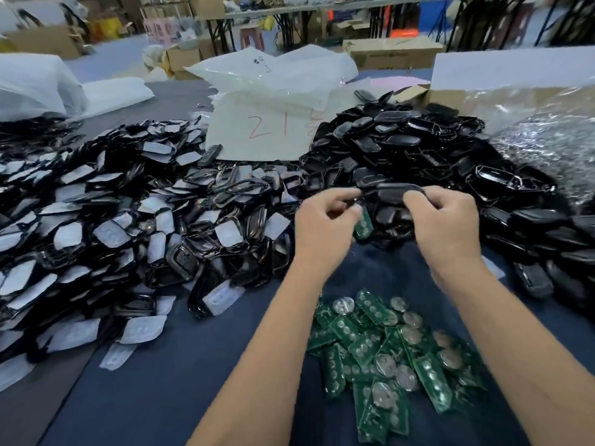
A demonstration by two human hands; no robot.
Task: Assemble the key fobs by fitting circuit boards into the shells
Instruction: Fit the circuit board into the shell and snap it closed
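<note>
My left hand [325, 223] holds a green circuit board [363, 224] in its curled fingers, the board hanging down from the fingertips. My right hand [442, 220] grips a black key fob shell [391, 192] raised just above the heap, its left end reaching my left fingertips. A pile of loose green circuit boards [386, 355] with round silver battery holders lies on the blue cloth between my forearms. A big heap of black shells [434, 156] rises behind my hands.
On the left spreads a wide heap of shell halves with white button pads [112, 226]. White plastic bags [273, 101], one marked in red, lie at the back. A shiny clear bag [547, 133] sits at the right. Blue cloth [193, 381] covers the table.
</note>
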